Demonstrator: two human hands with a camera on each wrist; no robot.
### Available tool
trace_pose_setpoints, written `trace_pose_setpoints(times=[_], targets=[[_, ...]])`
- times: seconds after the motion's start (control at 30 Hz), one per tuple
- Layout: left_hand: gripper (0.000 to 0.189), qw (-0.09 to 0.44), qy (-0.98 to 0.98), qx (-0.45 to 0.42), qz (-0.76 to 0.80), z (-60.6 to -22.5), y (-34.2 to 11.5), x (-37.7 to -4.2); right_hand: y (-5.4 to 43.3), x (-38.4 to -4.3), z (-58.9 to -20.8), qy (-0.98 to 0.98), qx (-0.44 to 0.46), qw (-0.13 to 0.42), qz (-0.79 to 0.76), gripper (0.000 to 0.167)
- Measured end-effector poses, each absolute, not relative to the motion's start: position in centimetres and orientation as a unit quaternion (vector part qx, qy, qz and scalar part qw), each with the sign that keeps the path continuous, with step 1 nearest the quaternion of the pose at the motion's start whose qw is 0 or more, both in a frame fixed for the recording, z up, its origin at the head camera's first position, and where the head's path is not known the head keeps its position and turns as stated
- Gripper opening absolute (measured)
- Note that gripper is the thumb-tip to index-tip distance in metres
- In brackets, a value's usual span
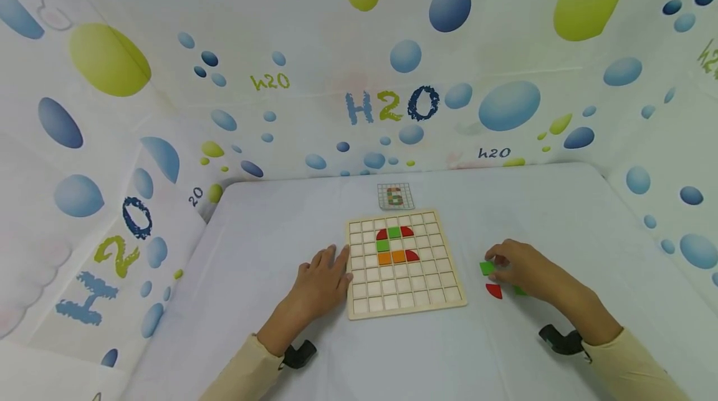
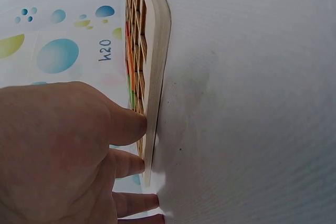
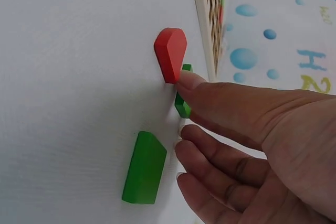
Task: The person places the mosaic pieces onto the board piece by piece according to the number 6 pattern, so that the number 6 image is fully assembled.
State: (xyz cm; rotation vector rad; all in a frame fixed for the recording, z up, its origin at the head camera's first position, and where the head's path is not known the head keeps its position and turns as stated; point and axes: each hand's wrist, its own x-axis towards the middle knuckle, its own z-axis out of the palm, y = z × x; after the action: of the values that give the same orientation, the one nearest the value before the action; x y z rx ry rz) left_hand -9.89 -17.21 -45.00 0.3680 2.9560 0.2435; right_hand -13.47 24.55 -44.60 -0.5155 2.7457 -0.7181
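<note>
A wooden grid board (image 1: 406, 312) lies before me with red, green and orange pieces set in its upper middle cells. My left hand (image 1: 322, 282) rests at the board's left edge; in the left wrist view its thumb (image 2: 128, 127) touches the pale rim, fingers extended. To the right of the board, my right hand (image 1: 521, 267) pinches a green square piece (image 1: 486, 268) between thumb and fingers, low over the table. A red quarter-round piece (image 1: 494, 291) lies just below that hand. Another green piece (image 3: 144, 170) sits under the palm, mostly hidden in the head view.
Behind the board lies a small pattern card (image 1: 395, 196) showing a coloured figure on a grid. White cloth (image 1: 269, 220) covers the table. A printed curtain (image 1: 314, 33) with blue and green drops stands around the back and sides.
</note>
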Motion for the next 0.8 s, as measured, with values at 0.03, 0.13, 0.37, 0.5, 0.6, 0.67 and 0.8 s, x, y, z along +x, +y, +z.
trace_pose_setpoints(times=[0.03,0.13,0.37,0.5,0.6,0.67,0.8], targets=[[0.060,0.076,0.986,0.122,0.082,-45.01,-17.22,-9.90,24.55,-13.49,-44.66,0.945,-0.179,0.126,-0.245,0.032],[0.060,0.078,0.986,0.120,0.084,-45.12,-17.25,-9.96,24.53,-13.46,-44.81,0.946,-0.180,0.120,-0.242,0.031],[0.060,0.078,0.986,0.118,0.083,-45.26,-17.26,-10.08,24.39,-13.27,-45.10,0.946,-0.181,0.115,-0.242,0.026],[0.060,0.079,0.986,0.119,0.082,-45.13,-17.26,-10.14,24.32,-13.23,-45.17,0.947,-0.183,0.109,-0.240,0.024],[0.060,0.080,0.986,0.119,0.081,-45.11,-17.27,-10.14,24.31,-13.22,-45.27,0.947,-0.183,0.106,-0.240,0.024],[0.060,0.081,0.986,0.118,0.081,-45.13,-17.28,-10.11,24.32,-13.20,-45.34,0.947,-0.182,0.105,-0.242,0.024],[0.060,0.080,0.986,0.117,0.084,-45.18,-17.22,-10.07,24.37,-13.04,-45.27,0.947,-0.181,0.105,-0.244,0.024]])
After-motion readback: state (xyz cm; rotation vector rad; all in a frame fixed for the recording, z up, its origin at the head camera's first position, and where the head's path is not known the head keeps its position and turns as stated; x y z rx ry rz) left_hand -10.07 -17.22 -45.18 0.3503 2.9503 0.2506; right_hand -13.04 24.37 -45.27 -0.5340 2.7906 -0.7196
